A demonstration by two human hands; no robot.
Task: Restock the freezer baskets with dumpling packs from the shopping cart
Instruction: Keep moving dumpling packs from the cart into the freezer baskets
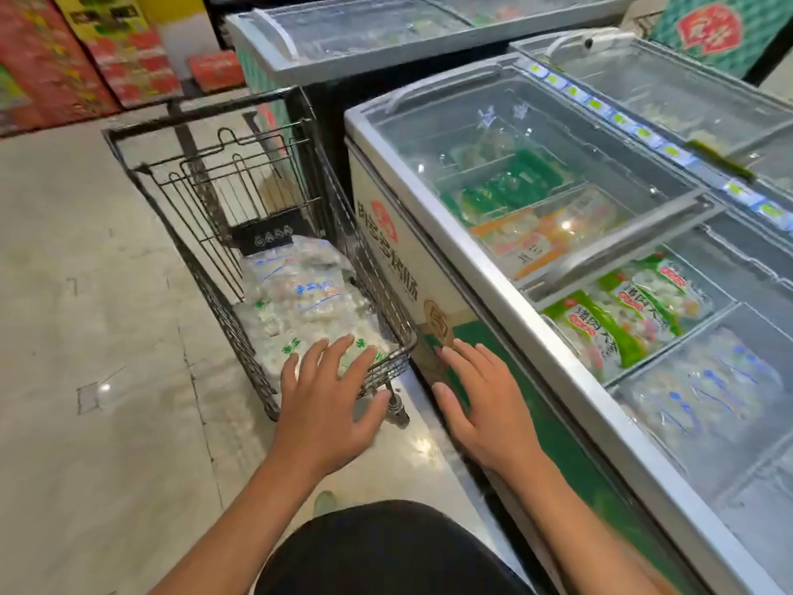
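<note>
A black wire shopping cart stands on the tiled floor, its right side just beside the white end wall of a chest freezer. The cart's long axis runs from the person away toward the upper left, handle at the far end. Inside it lies a heap of clear dumpling packs with blue and green print, stacked flat and filling the near half of the cart; the packs lie lengthwise along the cart.

The left hand hangs palm down over the near end of the cart, its fingers straight and spread wide, their tips over the nearest pack; whether they touch it cannot be told. The right hand is also palm down with fingers straight and spread, holding nothing, in front of the freezer's lower corner just right of the cart.

The freezer stretches from the lower right up toward the middle. Its glass lid covers the far part, over green packs and orange packs. The near part is open: a basket with green-labelled packs, and nearer still a basket of clear packs with blue print. Other freezers stand behind and to the right.
</note>
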